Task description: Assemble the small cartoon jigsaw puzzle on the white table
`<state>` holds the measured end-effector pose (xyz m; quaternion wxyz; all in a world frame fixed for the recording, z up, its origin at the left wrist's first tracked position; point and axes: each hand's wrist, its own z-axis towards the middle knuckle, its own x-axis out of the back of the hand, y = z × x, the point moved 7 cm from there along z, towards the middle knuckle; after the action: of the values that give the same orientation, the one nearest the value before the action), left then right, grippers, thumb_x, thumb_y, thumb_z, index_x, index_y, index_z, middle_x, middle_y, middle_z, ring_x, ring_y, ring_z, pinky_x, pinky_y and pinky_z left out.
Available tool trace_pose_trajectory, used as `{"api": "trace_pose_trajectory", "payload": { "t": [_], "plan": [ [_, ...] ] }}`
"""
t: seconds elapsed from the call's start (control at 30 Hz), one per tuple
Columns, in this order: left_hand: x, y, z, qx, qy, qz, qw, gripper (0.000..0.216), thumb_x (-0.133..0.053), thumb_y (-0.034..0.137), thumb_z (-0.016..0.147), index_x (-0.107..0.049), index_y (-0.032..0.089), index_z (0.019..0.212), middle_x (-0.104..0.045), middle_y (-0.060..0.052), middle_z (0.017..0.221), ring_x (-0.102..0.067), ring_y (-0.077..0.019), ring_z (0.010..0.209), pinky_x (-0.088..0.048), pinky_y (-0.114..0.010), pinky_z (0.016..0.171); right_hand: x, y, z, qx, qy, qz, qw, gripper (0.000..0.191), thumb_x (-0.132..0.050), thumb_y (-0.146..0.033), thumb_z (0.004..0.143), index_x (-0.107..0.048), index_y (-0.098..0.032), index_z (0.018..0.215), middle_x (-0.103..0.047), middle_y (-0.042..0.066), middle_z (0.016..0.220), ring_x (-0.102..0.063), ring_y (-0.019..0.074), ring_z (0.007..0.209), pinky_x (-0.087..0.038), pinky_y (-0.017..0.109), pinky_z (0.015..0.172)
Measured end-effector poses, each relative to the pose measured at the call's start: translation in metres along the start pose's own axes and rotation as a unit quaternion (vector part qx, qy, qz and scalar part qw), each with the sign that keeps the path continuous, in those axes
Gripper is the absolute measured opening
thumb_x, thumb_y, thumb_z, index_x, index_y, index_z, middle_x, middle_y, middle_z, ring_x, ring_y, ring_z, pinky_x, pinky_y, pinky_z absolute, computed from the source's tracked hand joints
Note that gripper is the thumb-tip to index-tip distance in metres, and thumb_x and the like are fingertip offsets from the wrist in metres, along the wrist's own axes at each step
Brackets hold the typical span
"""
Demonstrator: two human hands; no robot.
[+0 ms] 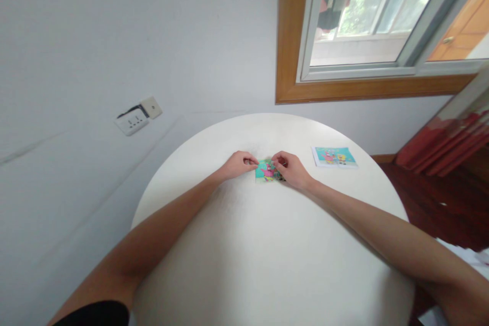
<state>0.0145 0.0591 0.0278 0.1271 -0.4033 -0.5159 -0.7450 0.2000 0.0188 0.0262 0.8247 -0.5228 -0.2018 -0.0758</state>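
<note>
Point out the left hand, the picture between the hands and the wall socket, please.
Left hand (235,165): head view, middle of the hand.
Picture (267,170): head view, on its pink figure.
Wall socket (133,121): head view, middle of the white plate.

On a white table (282,244), a small colourful picture (267,171) lies between the left hand's (237,165) and right hand's (293,169) fingertips; right of them lies a similar sheet (335,157).

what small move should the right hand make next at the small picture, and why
Perhaps lift the right hand slightly: it hides part of the small picture, so how its right side lies can't be checked, while the larger picture shows in full for comparison.
</note>
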Motion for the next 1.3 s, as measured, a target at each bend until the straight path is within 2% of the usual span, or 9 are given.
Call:
{"api": "trace_pose_trajectory", "payload": {
  "t": [0.2,0.4,0.5,0.63,0.77,0.93,1.07,1.3],
  "plan": [
    [0.001,0.0,0.001,-0.018,0.01,0.012,1.0,0.018,-0.065,0.025,0.079,-0.079,0.015,0.087,-0.068,-0.003,0.075,-0.054,-0.0141,0.069,-0.04,-0.025,0.065,0.0,-0.004,-0.001,0.004,-0.005,0.005,1.0,0.016,-0.052,-0.024,0.085,-0.065,-0.016,0.088,-0.066,0.002,0.077,-0.058,0.0145,0.069,-0.046,0.027,0.066],
    [0.003,0.0,0.001,-0.04,0.039,0.028,0.998,0.035,-0.048,0.005,0.072,-0.079,0.016,0.086,-0.067,-0.003,0.086,-0.057,-0.0131,0.074,-0.043,-0.024,0.069,0.0,-0.004,-0.001,0.0,-0.006,0.007,1.0,0.015,-0.052,-0.023,0.085,-0.065,-0.016,0.088,-0.067,0.003,0.077,-0.059,0.0145,0.069,-0.046,0.027,0.066],
    [0.001,0.003,0.0,-0.053,0.028,0.043,0.997,0.038,-0.047,0.004,0.072,-0.08,0.017,0.086,-0.065,-0.003,0.087,-0.056,-0.0124,0.073,-0.044,-0.024,0.069,-0.001,-0.003,-0.001,0.0,-0.008,0.007,1.0,0.015,-0.052,-0.023,0.085,-0.065,-0.016,0.088,-0.067,0.003,0.077,-0.059,0.0147,0.069,-0.047,0.027,0.067],
    [0.001,0.002,-0.001,-0.057,0.046,0.051,0.996,0.04,-0.046,0.002,0.073,-0.08,0.019,0.086,-0.063,-0.003,0.089,-0.056,-0.0119,0.075,-0.045,-0.023,0.07,-0.001,-0.003,-0.001,0.0,-0.003,0.007,1.0,0.016,-0.051,-0.025,0.086,-0.065,-0.016,0.086,-0.066,0.002,0.076,-0.058,0.0141,0.068,-0.046,0.026,0.065],
    [-0.001,0.006,-0.002,-0.094,0.049,0.067,0.992,0.038,-0.048,0.002,0.077,-0.08,0.019,0.084,-0.062,-0.003,0.092,-0.057,-0.0125,0.079,-0.046,-0.025,0.074,0.0,-0.005,-0.001,-0.001,-0.001,0.009,1.0,0.017,-0.051,-0.026,0.086,-0.065,-0.016,0.085,-0.066,0.002,0.076,-0.058,0.014,0.068,-0.045,0.026,0.065],
    [0.006,0.019,-0.009,-0.153,0.092,0.147,0.973,0.041,-0.048,0.002,0.081,-0.08,0.022,0.095,-0.063,-0.006,0.1,-0.055,-0.0186,0.094,-0.046,-0.033,0.088,0.0,-0.003,0.0,0.004,0.002,0.009,1.0,0.016,-0.051,-0.026,0.086,-0.065,-0.016,0.086,-0.066,0.002,0.076,-0.057,0.0138,0.069,-0.045,0.026,0.066],
    [0.0,0.025,-0.012,-0.213,0.046,0.224,0.95,0.048,-0.05,-0.002,0.077,-0.08,0.03,0.097,-0.063,-0.004,0.115,-0.049,-0.023,0.109,-0.04,-0.04,0.1,0.0,-0.002,0.0,0.002,0.006,0.0,1.0,0.016,-0.052,-0.026,0.087,-0.065,-0.016,0.086,-0.065,0.001,0.075,-0.057,0.0137,0.068,-0.044,0.025,0.066],
    [-0.004,0.024,-0.014,-0.218,0.023,0.26,0.941,0.05,-0.051,-0.001,0.078,-0.079,0.032,0.102,-0.062,-0.004,0.124,-0.046,-0.0264,0.119,-0.037,-0.045,0.101,0.0,-0.004,-0.001,-0.001,0.005,0.006,1.0,0.016,-0.051,-0.025,0.086,-0.064,-0.017,0.085,-0.065,0.002,0.075,-0.057,0.0141,0.067,-0.044,0.026,0.064]
  ]
}}
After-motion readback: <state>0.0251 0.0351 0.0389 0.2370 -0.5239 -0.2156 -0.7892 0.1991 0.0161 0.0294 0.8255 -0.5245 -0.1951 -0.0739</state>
